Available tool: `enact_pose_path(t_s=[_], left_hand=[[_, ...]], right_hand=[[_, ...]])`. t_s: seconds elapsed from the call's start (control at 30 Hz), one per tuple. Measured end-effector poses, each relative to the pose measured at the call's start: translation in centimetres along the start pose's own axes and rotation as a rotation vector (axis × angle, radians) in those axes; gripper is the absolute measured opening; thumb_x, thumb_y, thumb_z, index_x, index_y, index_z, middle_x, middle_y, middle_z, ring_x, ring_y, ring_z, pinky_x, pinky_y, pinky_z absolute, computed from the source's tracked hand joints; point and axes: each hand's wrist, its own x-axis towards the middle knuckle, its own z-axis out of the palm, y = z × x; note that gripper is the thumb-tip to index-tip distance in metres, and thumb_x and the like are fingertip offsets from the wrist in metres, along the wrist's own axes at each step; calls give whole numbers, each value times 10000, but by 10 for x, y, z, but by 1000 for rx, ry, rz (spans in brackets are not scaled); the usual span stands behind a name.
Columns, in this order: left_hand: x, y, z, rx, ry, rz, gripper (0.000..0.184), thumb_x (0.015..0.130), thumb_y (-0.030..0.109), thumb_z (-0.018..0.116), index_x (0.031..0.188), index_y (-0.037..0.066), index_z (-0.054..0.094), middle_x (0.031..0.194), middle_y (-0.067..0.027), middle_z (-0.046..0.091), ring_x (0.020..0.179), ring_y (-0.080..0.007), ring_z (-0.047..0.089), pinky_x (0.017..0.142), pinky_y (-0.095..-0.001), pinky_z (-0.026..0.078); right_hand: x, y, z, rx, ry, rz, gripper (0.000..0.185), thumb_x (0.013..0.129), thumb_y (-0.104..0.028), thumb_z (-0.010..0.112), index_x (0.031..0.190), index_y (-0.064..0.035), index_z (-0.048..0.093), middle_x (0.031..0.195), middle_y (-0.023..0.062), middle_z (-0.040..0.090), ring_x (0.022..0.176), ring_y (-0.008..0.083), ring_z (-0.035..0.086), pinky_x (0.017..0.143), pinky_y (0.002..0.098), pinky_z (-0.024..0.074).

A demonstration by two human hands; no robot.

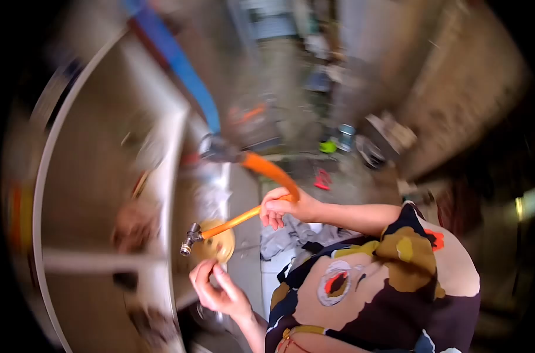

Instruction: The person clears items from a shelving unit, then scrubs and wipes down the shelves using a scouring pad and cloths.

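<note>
My right hand [290, 205] is closed around an orange hose [241, 219], which loops up behind the fingers. At the hose's free end sits a small metal elbow fitting [190, 239]. The other end runs up to a grey connector [220, 149], where a blue hose [188, 73] joins it. My left hand [219, 289] is just below the metal fitting, apart from it. Its fingers are curled, with the thumb tip close to the fingertips. Whether something small is between them cannot be made out. Behind the fitting is a yellowish round dish [225, 242].
To the left, a pale-edged bin [172, 235] with a divider [102, 263] holds blurred items. On the floor beyond lie a red object [322, 179], a lime-green object [327, 146] and a clear container [345, 136]. A large brownish panel [467, 88] stands at upper right.
</note>
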Motion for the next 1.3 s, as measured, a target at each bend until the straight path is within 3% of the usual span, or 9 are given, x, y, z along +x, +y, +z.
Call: enact_pose_path(t_s=[0.33, 0.5, 0.63, 0.87, 0.97, 1.03, 1.07, 1.23, 1.3], left_hand=[[7, 34, 170, -320, -577, 136, 60, 861, 2, 524, 884, -30, 569, 829, -112, 562, 742, -215, 528, 684, -314, 441], [0, 44, 217, -483, -794, 136, 42, 863, -3, 524, 870, -23, 560, 798, -97, 555, 717, -201, 520, 670, -296, 428], [-20, 111, 300, -446, -1007, 310, 50, 896, 4, 501, 915, -15, 543, 820, -65, 526, 738, -142, 522, 672, -248, 439], [-33, 128, 348, -480, -1113, 287, 38, 866, -3, 519, 881, -19, 551, 795, -79, 530, 718, -174, 530, 638, -271, 445], [-34, 137, 357, -472, -1113, 276, 51, 841, -12, 518, 858, -19, 565, 773, -98, 546, 691, -217, 529, 622, -306, 433], [-36, 141, 360, -454, -1120, 288, 49, 842, -10, 522, 860, -19, 567, 774, -97, 546, 692, -216, 531, 624, -306, 437], [-37, 143, 361, -450, -1117, 291, 49, 842, -10, 522, 860, -19, 567, 774, -97, 546, 692, -216, 531, 624, -306, 437], [-40, 143, 355, -405, -1107, 231, 35, 847, 4, 534, 845, -15, 564, 774, -96, 552, 695, -216, 534, 633, -309, 442], [-40, 141, 350, -375, -1095, 248, 36, 848, 5, 534, 842, -12, 565, 770, -92, 553, 697, -212, 533, 638, -310, 441]], right_hand=[[-191, 110, -175, -735, 1018, 206, 277, 735, -298, 722, 783, -46, 618, 644, 84, 612, 631, 193, 632, 570, 349, 489], [-295, 159, -194, -680, 1276, 792, 302, 684, -332, 781, 743, -77, 631, 632, 59, 604, 567, 187, 587, 533, 337, 473], [-409, 174, -227, 285, 1459, 624, 336, 747, -337, 745, 867, -55, 608, 546, 36, 491, 384, 113, 453, 338, 254, 307], [-572, 140, -268, 433, 2144, 472, 287, 819, -362, 642, 817, -91, 546, 549, 7, 403, 403, 131, 392, 369, 300, 341], [-652, 82, -315, 76, 2282, 304, 424, 823, -406, 662, 1027, -72, 499, 659, 50, 545, 468, 159, 516, 410, 330, 446], [-645, -2, -314, 69, 2425, 184, 812, 789, -343, 720, 1403, -79, 259, 1198, 197, 537, 1059, 306, 556, 689, 407, 531], [-668, -7, -330, -57, 2440, 233, 883, 814, -224, 693, 1449, -112, 89, 1113, 177, 558, 863, 265, 599, 653, 440, 522], [-675, 22, -378, -576, 2170, 796, 521, 748, -299, 700, 1179, -40, 564, 1116, 187, 613, 1033, 288, 596, 822, 376, 498], [-644, 66, -381, -568, 1989, 808, 249, 775, -227, 638, 951, -51, 640, 842, 122, 655, 735, 211, 634, 573, 361, 539]])
